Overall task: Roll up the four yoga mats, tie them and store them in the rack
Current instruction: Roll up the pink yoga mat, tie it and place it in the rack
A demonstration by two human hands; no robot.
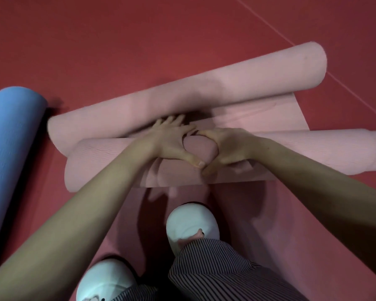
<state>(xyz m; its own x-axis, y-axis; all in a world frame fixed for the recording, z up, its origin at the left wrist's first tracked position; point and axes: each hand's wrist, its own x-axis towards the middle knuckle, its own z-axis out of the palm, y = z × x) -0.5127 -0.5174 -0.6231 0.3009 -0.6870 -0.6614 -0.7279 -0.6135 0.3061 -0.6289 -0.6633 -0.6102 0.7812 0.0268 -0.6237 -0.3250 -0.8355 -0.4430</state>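
A rolled pink yoga mat (109, 161) lies across the red floor just in front of my feet. Both hands clasp its middle. My left hand (172, 144) wraps over the top, with fingers spread down the far side and the thumb on the near side. My right hand (226, 151) grips the roll beside it, and the two thumbs and forefingers meet in a ring. A second pink roll (226, 83) lies behind, with a flat pink flap (269, 118) trailing toward the near roll. No strap shows.
A blue yoga mat (9, 148) lies along the left edge, its end close to the far pink roll. My two white shoes (191, 224) and striped trouser legs stand on the red floor (117, 40) right below the near roll.
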